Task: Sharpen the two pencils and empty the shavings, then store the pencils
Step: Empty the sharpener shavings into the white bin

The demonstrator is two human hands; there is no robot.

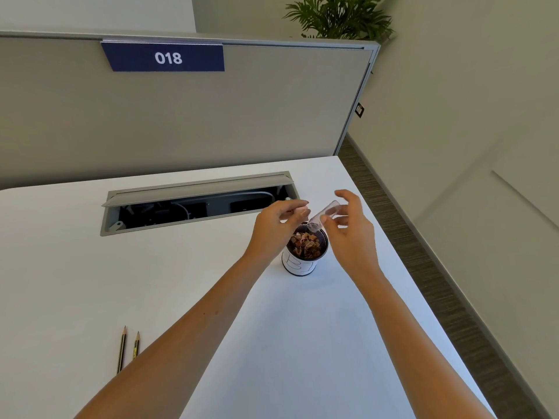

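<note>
head view: a clear shavings container (324, 215) tilts mouth-down toward the near left, over a mesh cup (306, 255) full of shavings. right hand (351, 234) pinches the container; left hand (276, 225) pinches something small, too blurred to name, just beside it. two pencils (128, 349) lie parallel, tips pointing away, well apart at near left. white desk (272, 328) has open room; its right edge is near the cup.
</note>
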